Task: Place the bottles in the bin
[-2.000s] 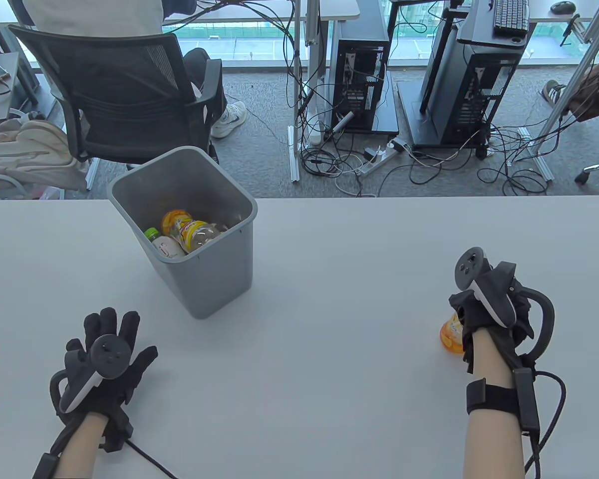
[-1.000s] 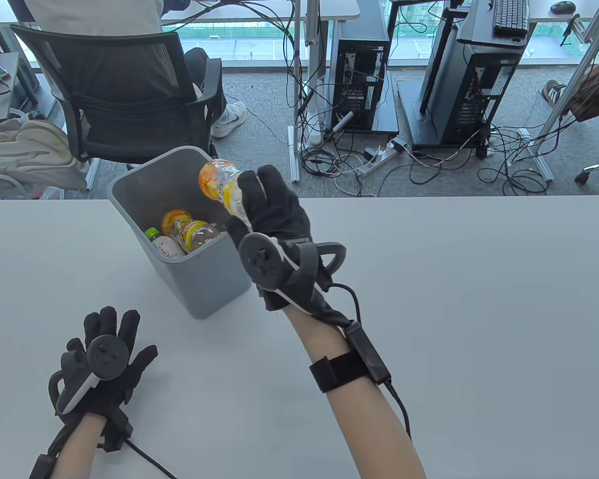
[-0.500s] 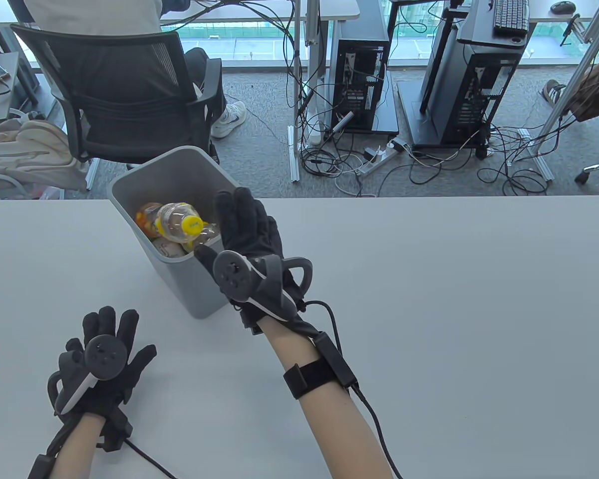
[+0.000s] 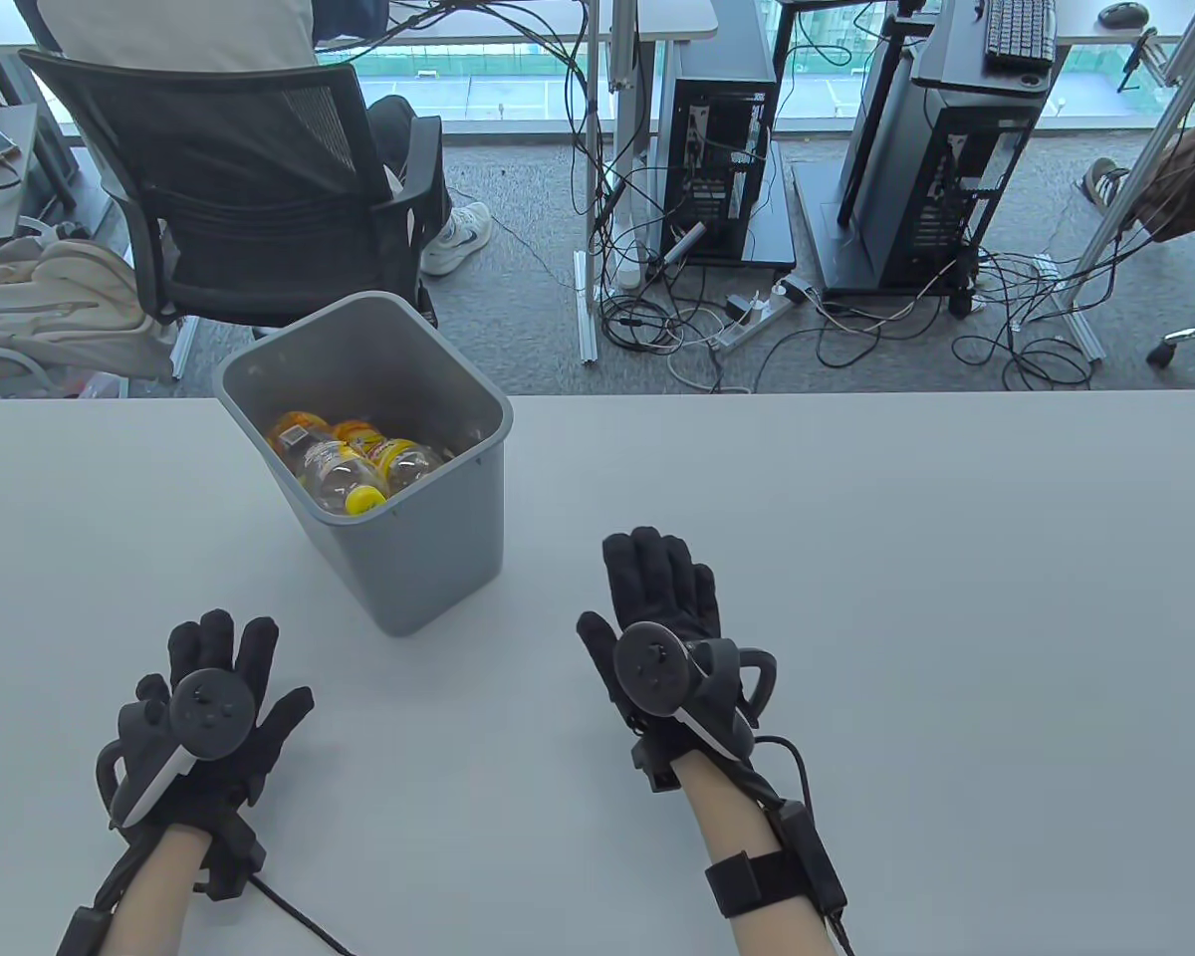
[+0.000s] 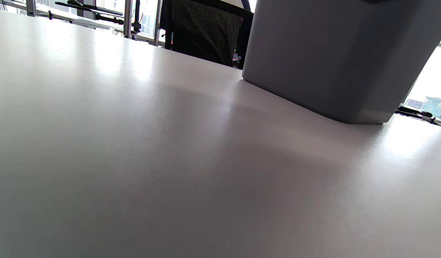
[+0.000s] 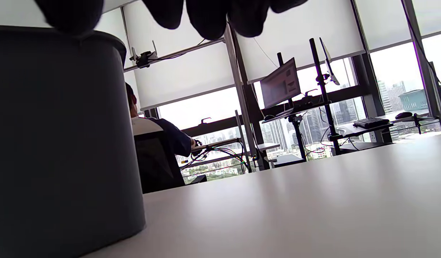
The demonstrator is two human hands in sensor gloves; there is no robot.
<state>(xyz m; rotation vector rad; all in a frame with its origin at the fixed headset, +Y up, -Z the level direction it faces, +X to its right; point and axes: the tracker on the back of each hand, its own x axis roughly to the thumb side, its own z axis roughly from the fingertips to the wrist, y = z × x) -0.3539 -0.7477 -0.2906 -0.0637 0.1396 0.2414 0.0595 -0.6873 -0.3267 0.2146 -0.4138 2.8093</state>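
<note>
A grey bin (image 4: 428, 588) stands on the white table, left of centre. Inside it lie several bottles; on top is a clear one with a yellow cap (image 4: 339, 475), beside another with a yellow label (image 4: 398, 460). My left hand (image 4: 214, 687) lies flat and empty on the table, near the front left of the bin. My right hand (image 4: 657, 607) is spread open and empty over the table, to the front right of the bin. The bin's wall shows in the left wrist view (image 5: 335, 57) and in the right wrist view (image 6: 59, 143), where my fingertips (image 6: 209, 18) hang from the top edge.
A black office chair (image 4: 249, 189) with a seated person stands behind the table's far edge. Computer towers (image 4: 722, 149) and tangled cables lie on the floor beyond. The table (image 4: 906, 558) stretches to the right of the bin.
My right hand carried the orange-labelled bottle from the right side to the bin, let it go inside, and has drawn back toward the front, empty. The left hand has stayed in place.
</note>
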